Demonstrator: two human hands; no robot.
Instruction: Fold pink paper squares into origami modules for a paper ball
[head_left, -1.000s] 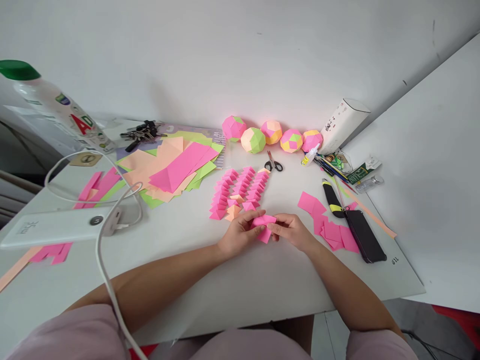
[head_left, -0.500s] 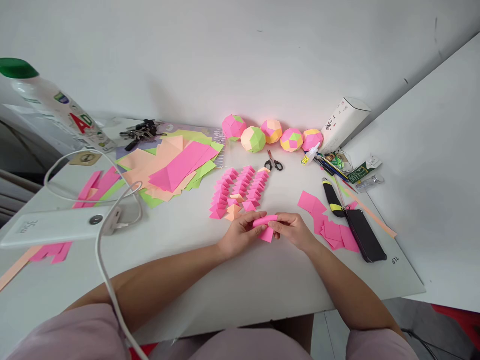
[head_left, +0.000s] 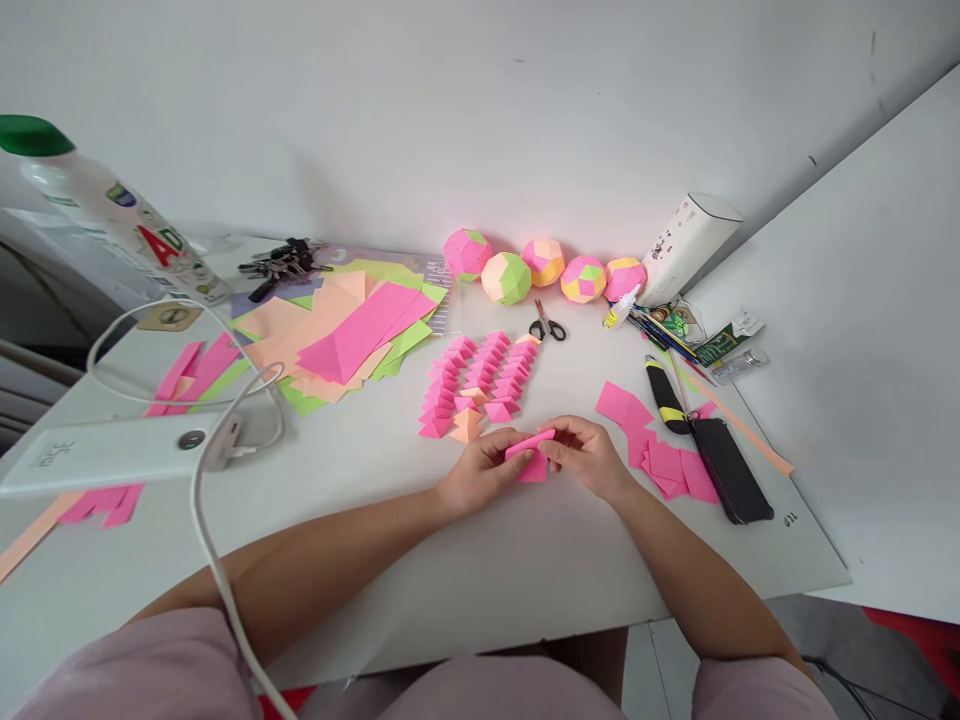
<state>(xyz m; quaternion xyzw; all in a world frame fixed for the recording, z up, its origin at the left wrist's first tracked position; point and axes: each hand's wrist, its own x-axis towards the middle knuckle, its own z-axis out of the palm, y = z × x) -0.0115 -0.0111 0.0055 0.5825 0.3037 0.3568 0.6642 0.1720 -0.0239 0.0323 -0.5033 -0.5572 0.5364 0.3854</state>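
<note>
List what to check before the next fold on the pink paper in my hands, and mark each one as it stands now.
1. Grip: ok. Left hand and right hand pinch the pink paper from either side.
2. Crease lined up: cannot tell. The hands cover the edges.
3. Room to press: ok. Bare table lies just nearer than the hands.
4. Folded pieces out of the way: ok. Their rows lie beyond the hands.
5. Spare squares at hand: ok. They lie right of the right hand, beside the phone.
</note>
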